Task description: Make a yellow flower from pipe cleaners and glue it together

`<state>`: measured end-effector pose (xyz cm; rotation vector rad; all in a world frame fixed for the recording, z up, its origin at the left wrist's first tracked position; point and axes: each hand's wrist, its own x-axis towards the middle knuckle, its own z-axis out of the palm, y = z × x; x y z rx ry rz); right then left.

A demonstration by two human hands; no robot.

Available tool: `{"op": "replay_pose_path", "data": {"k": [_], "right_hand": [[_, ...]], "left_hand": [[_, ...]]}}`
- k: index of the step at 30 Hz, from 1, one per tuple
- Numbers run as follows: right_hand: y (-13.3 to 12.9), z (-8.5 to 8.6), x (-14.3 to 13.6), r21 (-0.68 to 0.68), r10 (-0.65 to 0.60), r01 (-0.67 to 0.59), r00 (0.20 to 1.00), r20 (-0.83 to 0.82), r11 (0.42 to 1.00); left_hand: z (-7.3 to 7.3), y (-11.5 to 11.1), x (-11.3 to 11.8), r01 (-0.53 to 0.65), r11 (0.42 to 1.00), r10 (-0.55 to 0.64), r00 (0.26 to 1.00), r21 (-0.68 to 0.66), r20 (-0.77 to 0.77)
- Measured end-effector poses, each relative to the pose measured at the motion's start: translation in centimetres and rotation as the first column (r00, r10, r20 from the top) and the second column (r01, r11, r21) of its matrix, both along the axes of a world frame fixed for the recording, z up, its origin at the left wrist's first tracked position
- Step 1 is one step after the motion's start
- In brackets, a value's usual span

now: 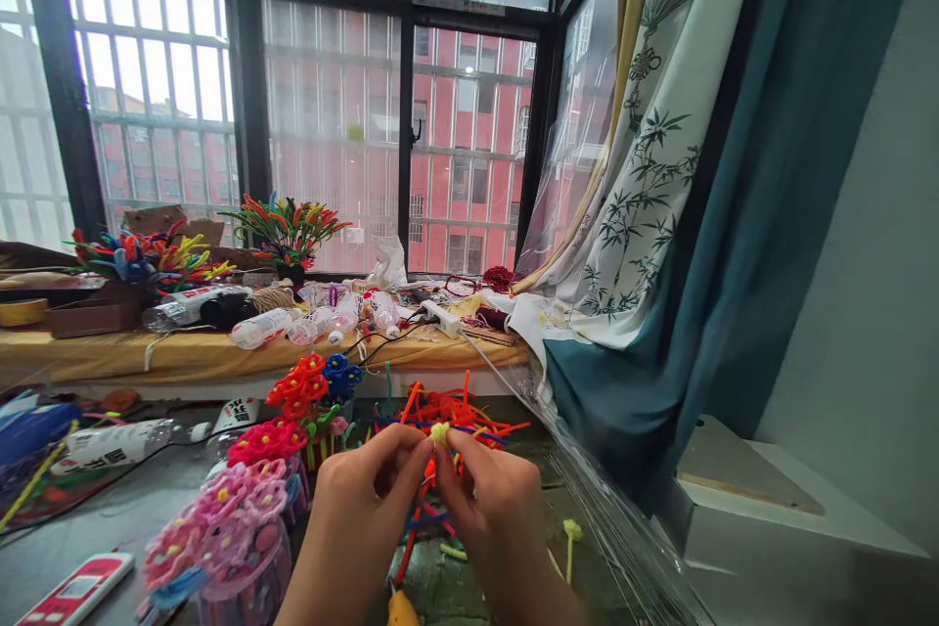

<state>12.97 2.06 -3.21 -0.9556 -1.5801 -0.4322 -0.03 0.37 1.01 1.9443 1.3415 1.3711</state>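
Both hands meet at the middle of the view, above the dark green table. A small yellow fuzzy piece (439,432) is pinched between their fingertips. My left hand (367,499) holds its left side between thumb and forefinger. On its other side, my right hand (488,499) grips it the same way. Behind the hands lies a loose pile of red, orange and blue fuzzy stems (459,406). A yellow-tipped stem (572,531) rests on the table to the right of my right hand.
Pink fuzzy flowers (242,518) in a container stand at the left, with red flowers (299,386) behind. Plastic bottles (121,443) and a red and white device (77,590) lie farther left. A yellow-handled tool (401,608) is at the bottom. A cluttered windowsill (191,354) runs behind.
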Motion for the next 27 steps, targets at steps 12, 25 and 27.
{"op": "replay_pose_path", "data": {"k": [12, 25, 27], "right_hand": [[-0.2, 0.1, 0.9, -0.151, 0.025, -0.032, 0.999, -0.043, 0.988], [-0.1, 0.8, 1.7, -0.104, -0.06, 0.055, 0.997, -0.047, 0.993], [-0.1, 0.7, 1.7, -0.09, -0.053, 0.05, 0.998, -0.036, 0.995]], "left_hand": [[0.1, 0.7, -0.5, 0.114, 0.987, -0.117, 0.993, -0.114, -0.028], [0.7, 0.7, -2.8, 0.085, 0.957, -0.189, 0.907, -0.277, -0.377], [0.7, 0.8, -3.0, -0.034, 0.973, -0.086, 0.864, -0.226, -0.496]]}}
